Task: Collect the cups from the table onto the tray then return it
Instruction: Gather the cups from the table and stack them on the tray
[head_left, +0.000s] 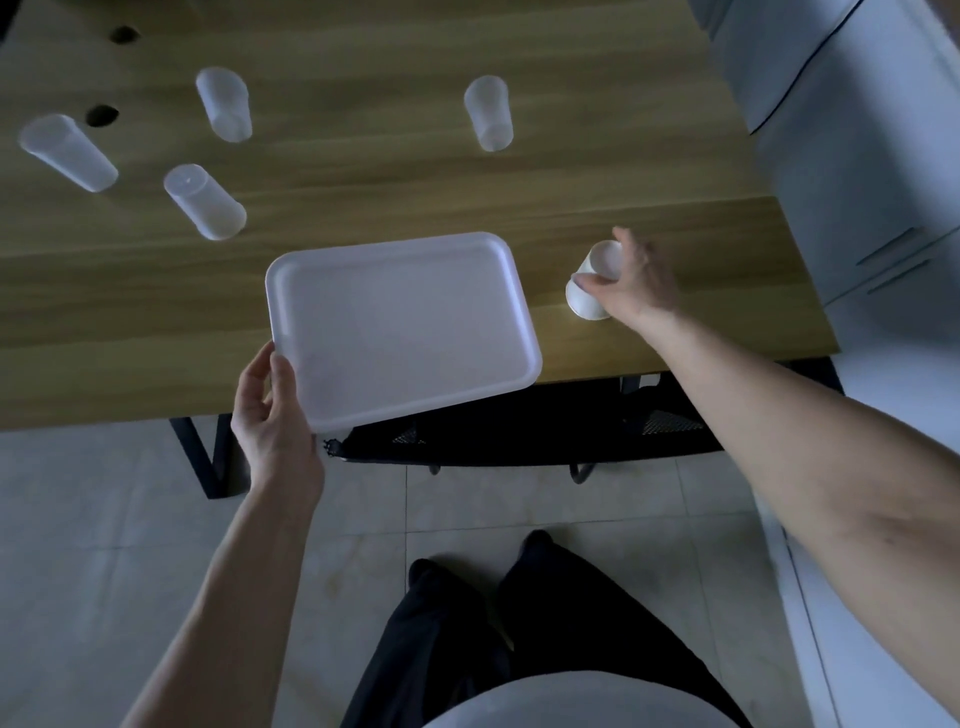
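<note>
A white rectangular tray (400, 327) juts over the near edge of the wooden table (363, 197), and my left hand (272, 415) grips its near left corner. My right hand (631, 283) is closed around a white paper cup (592, 291) that stands upside down to the right of the tray. Several translucent plastic cups stand upside down farther back: one at the far left (67, 151), one behind it (224, 104), one nearer the tray (205, 209), and one at the back right (489, 113).
A black chair (519, 431) is tucked under the table in front of me. Pale cabinets (857, 130) line the right side. Two dark round holes (102, 115) are set in the tabletop at the far left. Tiled floor lies below.
</note>
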